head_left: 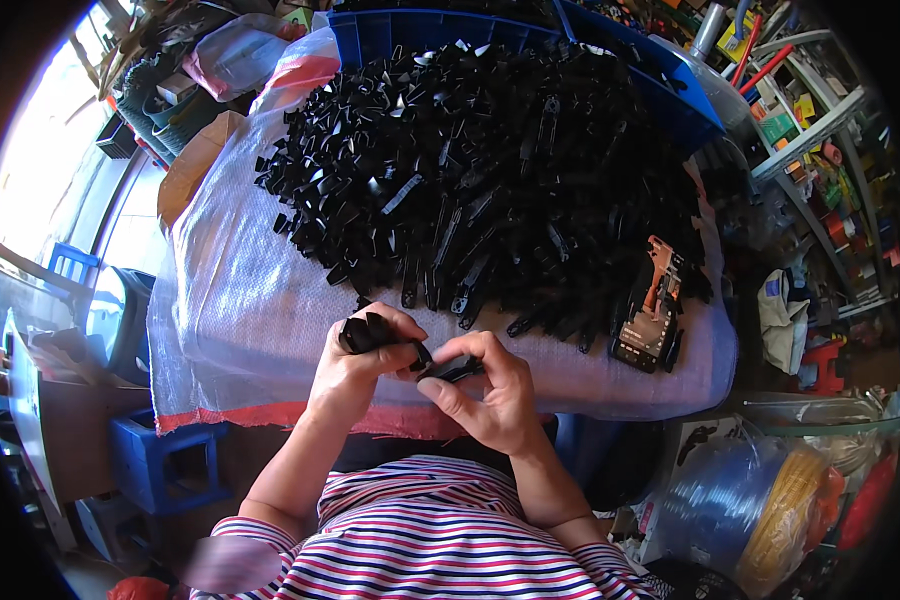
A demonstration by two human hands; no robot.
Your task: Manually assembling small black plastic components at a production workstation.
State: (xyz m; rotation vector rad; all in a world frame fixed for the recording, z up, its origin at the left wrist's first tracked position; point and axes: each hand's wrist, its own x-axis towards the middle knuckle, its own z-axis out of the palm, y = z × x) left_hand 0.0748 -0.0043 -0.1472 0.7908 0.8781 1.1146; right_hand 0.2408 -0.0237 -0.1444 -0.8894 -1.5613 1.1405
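Note:
My left hand is closed around a small bunch of black plastic parts, whose ends stick out past the thumb. Close beside it, my right hand pinches another black plastic part between thumb and fingers. The two hands nearly meet at the near side of the table, and the inner ends of the parts lie close together there; whether they join, I cannot tell. Beyond my hands spreads a large heap of black plastic parts, some short and bent, others long and narrow.
A white woven sheet with a red edge covers the table. A phone with a lit screen leans at the heap's right edge. Blue crates stand behind. A blue stool is at lower left, wrapped coils at lower right, shelving at right.

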